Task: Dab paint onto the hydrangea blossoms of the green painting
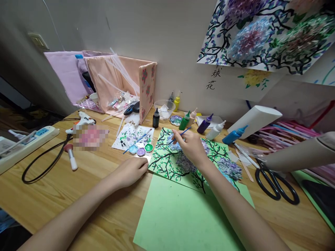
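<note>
My right hand (190, 146) pinches a thin blue paintbrush (186, 130) over the upper part of a green painting (167, 164). The painting shows black branches, small green leaves and purple flower clusters (230, 167); my hand and forearm cover part of it. Close to its lower left corner, my left hand (132, 171) rests on the table with fingers curled in and nothing visible in them. Just beyond that hand lies a small palette with purple (141, 151), green and light blue paint wells. A second blue brush (129, 148) leans across it, over a paint-smeared white sheet (128, 136).
Paint bottles, among them black (156, 119), green (184, 122), purple (205, 124) and blue (235, 136), stand behind the painting. Scissors (277, 183) lie at right. A glue gun (85, 119) and power strip (31, 144) sit left, near a pink fabric box (148, 87).
</note>
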A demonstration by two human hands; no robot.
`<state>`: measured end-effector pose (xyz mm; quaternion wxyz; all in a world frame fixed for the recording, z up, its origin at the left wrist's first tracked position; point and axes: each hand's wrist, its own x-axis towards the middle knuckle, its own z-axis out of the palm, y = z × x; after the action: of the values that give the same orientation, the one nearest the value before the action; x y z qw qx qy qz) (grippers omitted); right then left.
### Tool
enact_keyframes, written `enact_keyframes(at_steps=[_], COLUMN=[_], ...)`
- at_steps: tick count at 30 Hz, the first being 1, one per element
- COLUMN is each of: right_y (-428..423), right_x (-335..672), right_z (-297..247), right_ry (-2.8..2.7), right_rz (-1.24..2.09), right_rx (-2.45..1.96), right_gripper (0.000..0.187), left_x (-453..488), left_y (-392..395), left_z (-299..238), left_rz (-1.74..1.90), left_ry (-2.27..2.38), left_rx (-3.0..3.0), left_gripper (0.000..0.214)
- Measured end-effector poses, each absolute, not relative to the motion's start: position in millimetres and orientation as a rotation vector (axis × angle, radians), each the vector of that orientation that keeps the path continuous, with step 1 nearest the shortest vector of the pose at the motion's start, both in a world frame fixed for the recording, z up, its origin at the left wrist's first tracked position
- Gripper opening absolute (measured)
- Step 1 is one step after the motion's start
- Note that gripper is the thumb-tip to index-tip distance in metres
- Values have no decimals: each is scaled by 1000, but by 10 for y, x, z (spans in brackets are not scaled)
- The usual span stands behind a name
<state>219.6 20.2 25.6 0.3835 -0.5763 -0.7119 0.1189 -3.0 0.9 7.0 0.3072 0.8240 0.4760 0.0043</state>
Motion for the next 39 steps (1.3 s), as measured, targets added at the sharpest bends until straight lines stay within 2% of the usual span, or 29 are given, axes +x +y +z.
enact_keyframes(at_steps=[39], right_y=[194], right_x=[2170], right_z=[222], right_ry=[-1878], right_rz=[266], right_rx=[-1487], right_gripper=[51], left_x=[-27], left_y=[15], left_z=[73], left_rz=[11], left_ry=[1240], left_rx=[2198], left_gripper=[32])
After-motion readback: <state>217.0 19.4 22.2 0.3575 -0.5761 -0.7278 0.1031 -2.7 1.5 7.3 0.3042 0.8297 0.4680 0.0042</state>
